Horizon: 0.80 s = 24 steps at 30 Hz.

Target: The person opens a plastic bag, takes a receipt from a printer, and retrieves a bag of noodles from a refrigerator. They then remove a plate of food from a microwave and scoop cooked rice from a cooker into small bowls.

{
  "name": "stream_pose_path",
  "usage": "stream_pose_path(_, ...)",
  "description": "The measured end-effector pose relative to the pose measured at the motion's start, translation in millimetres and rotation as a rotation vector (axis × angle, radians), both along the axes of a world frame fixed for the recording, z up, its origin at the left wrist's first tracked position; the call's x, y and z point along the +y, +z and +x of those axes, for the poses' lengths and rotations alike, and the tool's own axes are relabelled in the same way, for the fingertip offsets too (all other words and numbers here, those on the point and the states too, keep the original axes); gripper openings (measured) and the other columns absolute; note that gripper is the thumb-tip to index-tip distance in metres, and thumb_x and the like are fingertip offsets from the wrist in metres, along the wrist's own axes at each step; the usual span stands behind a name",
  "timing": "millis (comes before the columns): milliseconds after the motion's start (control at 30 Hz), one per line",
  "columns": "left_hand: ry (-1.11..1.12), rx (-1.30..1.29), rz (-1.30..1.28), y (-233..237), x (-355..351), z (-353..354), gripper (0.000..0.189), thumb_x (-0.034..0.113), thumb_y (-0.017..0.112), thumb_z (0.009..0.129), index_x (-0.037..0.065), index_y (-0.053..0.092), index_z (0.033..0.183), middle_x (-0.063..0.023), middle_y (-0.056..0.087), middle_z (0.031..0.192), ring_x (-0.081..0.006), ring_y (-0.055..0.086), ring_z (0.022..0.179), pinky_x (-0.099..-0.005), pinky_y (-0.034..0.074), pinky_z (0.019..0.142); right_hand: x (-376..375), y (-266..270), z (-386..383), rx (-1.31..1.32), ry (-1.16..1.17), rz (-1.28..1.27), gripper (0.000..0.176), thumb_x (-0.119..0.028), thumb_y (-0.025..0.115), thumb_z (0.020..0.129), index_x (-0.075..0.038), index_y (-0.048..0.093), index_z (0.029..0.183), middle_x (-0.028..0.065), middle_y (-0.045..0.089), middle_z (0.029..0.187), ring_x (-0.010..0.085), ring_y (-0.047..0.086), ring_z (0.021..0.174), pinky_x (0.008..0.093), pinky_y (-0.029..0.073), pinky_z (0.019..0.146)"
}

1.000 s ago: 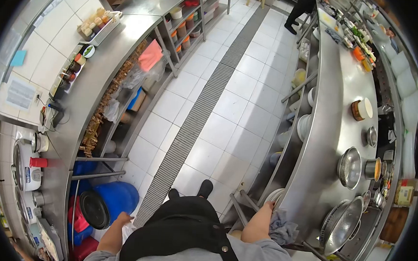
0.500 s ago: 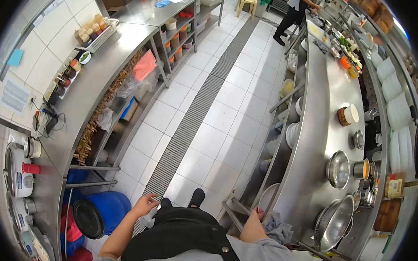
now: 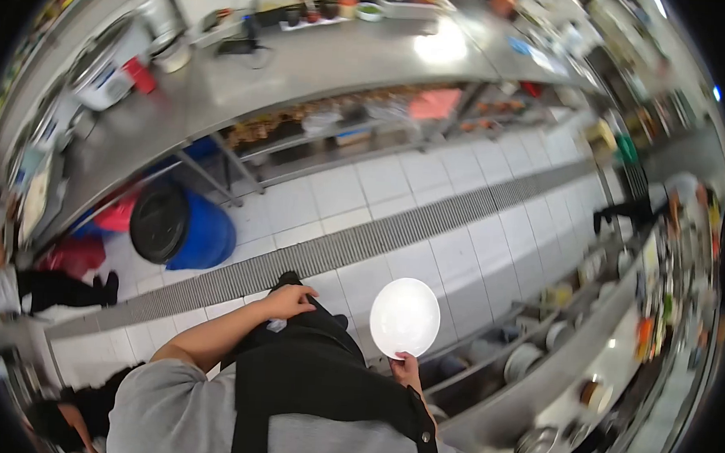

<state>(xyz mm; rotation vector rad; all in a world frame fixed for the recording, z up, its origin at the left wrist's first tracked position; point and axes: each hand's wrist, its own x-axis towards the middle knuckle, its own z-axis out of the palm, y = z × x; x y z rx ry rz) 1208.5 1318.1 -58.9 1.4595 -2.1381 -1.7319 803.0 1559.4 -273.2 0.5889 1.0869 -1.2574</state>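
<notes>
In my right hand is a round white plate, gripped at its near rim, fingers partly hidden by the dish. It hangs over the tiled floor beside my right leg, its upper face towards me. My left hand is loosely open in front of my black apron, with no object seen in its fingers. A small pale translucent thing shows just below that hand, too blurred to name.
A steel counter runs along the far side, with a blue barrel at its end. To the right stands another counter with shelves of dishes. Other people are at the left edge and far right. A floor drain crosses the tiles.
My view has swung left, towards the counter with the barrel. My right hand has brought the white plate out from the right-hand shelf, over the floor. My left hand stays before the apron.
</notes>
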Motion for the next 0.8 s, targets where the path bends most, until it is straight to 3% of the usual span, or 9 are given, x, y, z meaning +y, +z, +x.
stream_pose_path(167, 0.107, 0.179, 0.039, 42, -36, 21, 0.04, 0.019, 0.073, 0.09, 0.007, 0.063, 0.127, -0.0093, 0.073, 0.098, -0.0164, 0.068, 0.091, -0.0334, 0.054, 0.078, -166, 35, 60, -0.012, 0.406, -0.119, 0.066, 0.014, 0.056, 0.07, 0.006, 0.043, 0.134, 0.0198, 0.057, 0.126, 0.036, 0.06, 0.115, 0.0456, 0.055, 0.097)
stream_pose_path(300, 0.143, 0.604, -0.015, 213, -104, 45, 0.052, 0.016, 0.074, 0.088, 0.011, 0.058, 0.137, -0.0051, 0.072, 0.113, -0.0126, 0.064, 0.095, -0.027, 0.052, 0.076, -303, 138, 143, 0.02, 0.669, -0.313, 0.065, 0.013, 0.058, 0.073, 0.005, 0.045, 0.135, 0.017, 0.058, 0.128, 0.0333, 0.06, 0.117, 0.0431, 0.054, 0.098)
stream_pose_path(333, 0.096, 0.6, -0.081, 265, -118, 64, 0.058, 0.016, 0.076, 0.084, 0.012, 0.057, 0.139, -0.0026, 0.071, 0.118, -0.0121, 0.064, 0.097, -0.0245, 0.051, 0.074, -331, 157, 164, 0.106, 0.726, -0.383, 0.063, 0.011, 0.059, 0.076, 0.008, 0.043, 0.137, 0.0187, 0.059, 0.129, 0.0339, 0.061, 0.115, 0.0437, 0.053, 0.099)
stream_pose_path(400, -0.025, 0.904, -0.39, 330, -128, 94, 0.064, 0.019, 0.082, 0.079, 0.006, 0.057, 0.137, -0.0124, 0.07, 0.121, -0.0155, 0.066, 0.095, -0.0278, 0.052, 0.07, -385, 135, 186, 0.134, 0.878, -0.318, 0.059, 0.01, 0.058, 0.08, 0.011, 0.042, 0.136, 0.022, 0.059, 0.129, 0.0347, 0.061, 0.116, 0.0438, 0.052, 0.101)
stream_pose_path(467, -0.183, 1.019, -0.65, 376, -132, 123, 0.067, 0.021, 0.084, 0.078, 0.001, 0.057, 0.136, -0.0238, 0.068, 0.118, -0.0228, 0.07, 0.087, -0.0286, 0.055, 0.064, -447, 180, 236, 0.152, 0.917, -0.431, 0.055, 0.006, 0.059, 0.084, 0.014, 0.042, 0.135, 0.0245, 0.058, 0.128, 0.0344, 0.062, 0.114, 0.0433, 0.053, 0.098)
stream_pose_path(533, -0.205, 1.084, -0.767, 388, -144, 141, 0.057, 0.025, 0.079, 0.083, -0.003, 0.058, 0.128, -0.0302, 0.067, 0.115, -0.0269, 0.072, 0.08, -0.0279, 0.055, 0.059, -494, 210, 282, 0.179, 0.939, -0.584, 0.056, 0.001, 0.06, 0.086, 0.013, 0.041, 0.137, 0.0239, 0.057, 0.13, 0.0336, 0.061, 0.116, 0.0445, 0.053, 0.099)
stream_pose_path(633, -0.055, 1.287, -0.869, 374, -156, 143, 0.047, 0.029, 0.072, 0.09, -0.006, 0.06, 0.119, -0.0322, 0.067, 0.112, -0.0273, 0.072, 0.074, -0.0274, 0.054, 0.056, -560, 262, 344, 0.178, 1.077, -0.651, 0.059, -0.005, 0.061, 0.089, 0.012, 0.039, 0.141, 0.022, 0.055, 0.135, 0.0325, 0.059, 0.12, 0.046, 0.051, 0.1)
stream_pose_path(700, -0.07, 1.269, -0.707, 358, -162, 174, 0.058, 0.023, 0.081, 0.082, -0.004, 0.057, 0.128, -0.0339, 0.066, 0.114, -0.0305, 0.073, 0.074, -0.0265, 0.056, 0.057, -605, 267, 390, 0.152, 1.136, -0.722, 0.059, -0.011, 0.064, 0.087, 0.013, 0.042, 0.137, 0.0225, 0.057, 0.132, 0.0338, 0.061, 0.116, 0.0465, 0.053, 0.095)
stream_pose_path(800, 0.062, 1.264, -0.677, 379, -216, 164, 0.052, 0.038, 0.063, 0.095, -0.007, 0.059, 0.119, -0.0302, 0.068, 0.111, -0.0324, 0.072, 0.078, -0.0315, 0.056, 0.062, -669, 280, 464, 0.12, 1.296, -0.771, 0.056, -0.013, 0.063, 0.086, 0.011, 0.047, 0.134, 0.0241, 0.06, 0.127, 0.0345, 0.063, 0.112, 0.0481, 0.055, 0.091)
